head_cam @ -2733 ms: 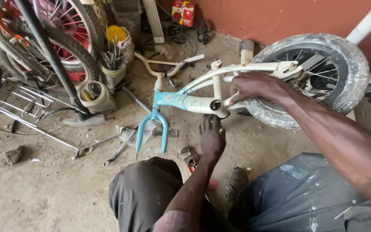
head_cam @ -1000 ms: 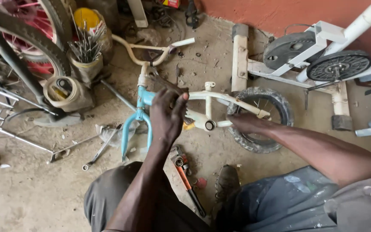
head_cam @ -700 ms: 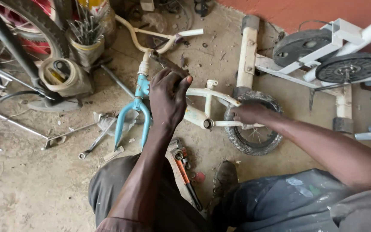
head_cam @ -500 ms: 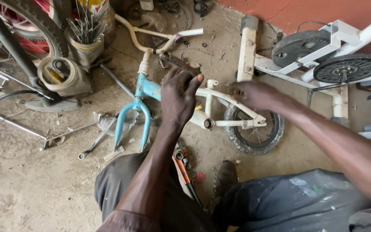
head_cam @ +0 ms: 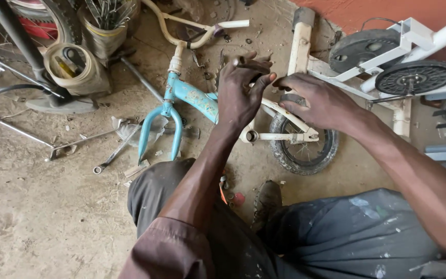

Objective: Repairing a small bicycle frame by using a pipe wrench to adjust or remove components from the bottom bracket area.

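Far left on the dusty concrete floor (head_cam: 37,206) I see a cut-open plastic tub (head_cam: 73,70) holding tools, and just right of it a slim steel spanner (head_cam: 113,154) lying beside the pale-blue front fork (head_cam: 156,126) of a small child's bicycle frame, blue at the front and cream at the back (head_cam: 194,98), which lies on its side in front of my knees. My left hand (head_cam: 241,95) is raised over the frame's middle, its fingers pinched round a short dark metal rod (head_cam: 249,63), seemingly a bolt or axle piece, though I cannot tell which. My right hand (head_cam: 318,101) sits just beside it, fingertips curled toward the same rod; whether they actually grip it I cannot tell. Below my right hand is the little black rubber rear wheel (head_cam: 303,150), and far right a white stand with dark discs (head_cam: 403,67). To do this well, I judge I should keep the rod steady in the left pinch and turn gently with the right, working over the frame so a dropped part stays near.
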